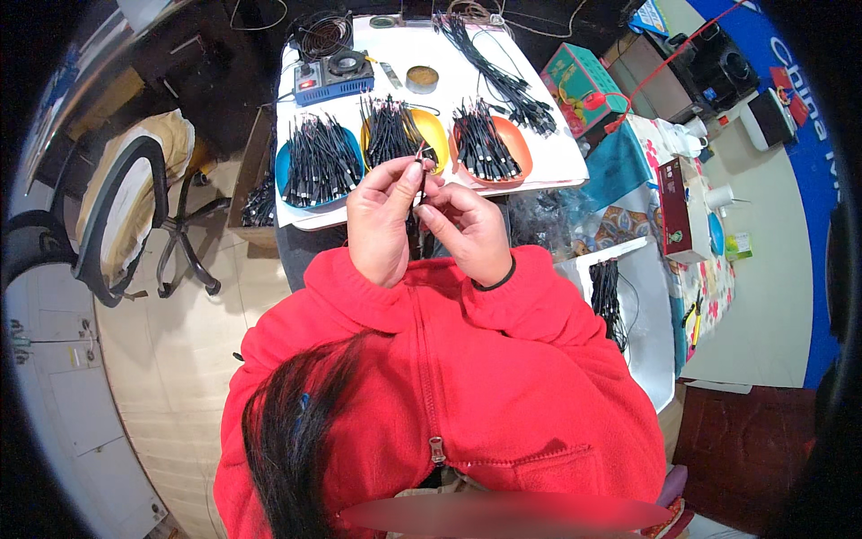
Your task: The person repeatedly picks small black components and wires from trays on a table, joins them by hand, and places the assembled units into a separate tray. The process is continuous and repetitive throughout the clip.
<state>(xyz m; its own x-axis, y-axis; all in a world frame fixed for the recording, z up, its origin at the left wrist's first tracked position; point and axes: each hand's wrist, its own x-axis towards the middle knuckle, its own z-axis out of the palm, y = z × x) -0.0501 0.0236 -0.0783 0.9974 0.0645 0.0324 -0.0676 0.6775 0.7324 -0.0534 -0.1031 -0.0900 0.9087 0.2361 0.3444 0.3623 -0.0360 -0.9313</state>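
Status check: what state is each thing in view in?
Left hand: closed on black cable
Right hand: closed on same cable
Blue bowl: filled with cables
Yellow bowl: partly filled
Orange bowl: partly filled
Blue device: red switch seems lit
Round tin: open
White bin: open, holding cables

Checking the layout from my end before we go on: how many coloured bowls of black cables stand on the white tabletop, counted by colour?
Blue bowl: 1
Yellow bowl: 1
Orange bowl: 1
Total: 3
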